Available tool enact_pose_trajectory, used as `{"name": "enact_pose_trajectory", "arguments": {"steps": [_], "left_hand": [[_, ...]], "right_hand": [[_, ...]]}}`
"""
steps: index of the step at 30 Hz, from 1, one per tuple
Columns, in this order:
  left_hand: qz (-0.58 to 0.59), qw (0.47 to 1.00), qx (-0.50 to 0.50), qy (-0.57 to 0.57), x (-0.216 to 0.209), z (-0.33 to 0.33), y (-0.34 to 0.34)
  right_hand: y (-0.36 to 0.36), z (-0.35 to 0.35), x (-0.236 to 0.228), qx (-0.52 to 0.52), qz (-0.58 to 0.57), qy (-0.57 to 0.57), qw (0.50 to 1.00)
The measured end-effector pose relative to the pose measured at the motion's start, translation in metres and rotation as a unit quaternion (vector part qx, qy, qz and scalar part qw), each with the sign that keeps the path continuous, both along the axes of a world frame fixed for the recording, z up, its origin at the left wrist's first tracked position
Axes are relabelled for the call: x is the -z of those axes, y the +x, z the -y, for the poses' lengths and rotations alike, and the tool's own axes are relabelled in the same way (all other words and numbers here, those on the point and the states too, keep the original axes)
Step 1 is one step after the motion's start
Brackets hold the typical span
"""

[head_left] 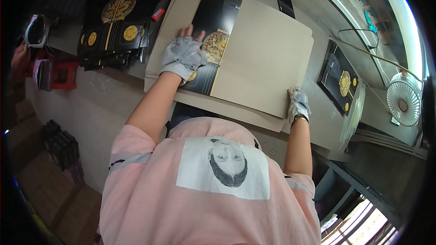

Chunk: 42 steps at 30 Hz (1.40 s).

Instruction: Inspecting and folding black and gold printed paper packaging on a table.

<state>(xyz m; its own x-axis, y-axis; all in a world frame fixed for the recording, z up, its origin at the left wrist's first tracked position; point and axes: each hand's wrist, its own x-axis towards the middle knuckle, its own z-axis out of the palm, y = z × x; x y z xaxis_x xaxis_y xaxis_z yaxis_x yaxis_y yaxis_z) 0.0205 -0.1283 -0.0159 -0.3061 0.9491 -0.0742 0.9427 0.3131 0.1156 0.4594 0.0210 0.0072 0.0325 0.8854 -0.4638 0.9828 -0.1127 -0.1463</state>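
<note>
- Evidently, our left hand (pixel 184 56) lay across the black printed panel's (pixel 225 11) left edge, fingers apart; the panel sat on the grey board's (pixel 268 59) left part.
- Our right hand (pixel 299 104) rested at the board's right edge; we could not tell how its fingers closed.
- For good work, we judged, even palm pressure and a straight panel edge mattered.
- At the dim left, the red plastic object (pixel 66 75) was perhaps a crate, contents unclear.
</note>
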Motion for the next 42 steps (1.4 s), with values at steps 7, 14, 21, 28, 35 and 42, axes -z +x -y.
{"name": "enact_pose_trajectory", "arguments": {"steps": [7, 14, 21, 28, 35, 42], "left_hand": [[0.013, 0.999, 0.037, -0.004, -0.004, 0.003, 0.007], [0.000, 0.999, 0.038, -0.011, -0.006, 0.003, 0.009], [-0.005, 1.000, 0.024, 0.009, 0.000, 0.008, 0.010], [0.001, 0.999, 0.024, 0.023, 0.005, 0.006, 0.010], [-0.010, 0.999, 0.019, 0.036, 0.009, 0.009, 0.008], [-0.005, 1.000, 0.014, 0.020, 0.010, 0.007, 0.008]], "right_hand": [[-0.047, 0.047, -0.059, -0.003, -0.102, 0.055, 0.993], [-0.140, 0.092, -0.063, -0.342, -0.107, 0.259, 0.897], [-0.168, 0.072, -0.053, -0.435, -0.084, 0.250, 0.861], [-0.161, 0.051, -0.019, -0.353, -0.127, 0.258, 0.890], [-0.204, 0.070, -0.032, -0.419, -0.066, 0.230, 0.876], [-0.219, 0.075, -0.027, -0.429, -0.025, 0.225, 0.874]]}}
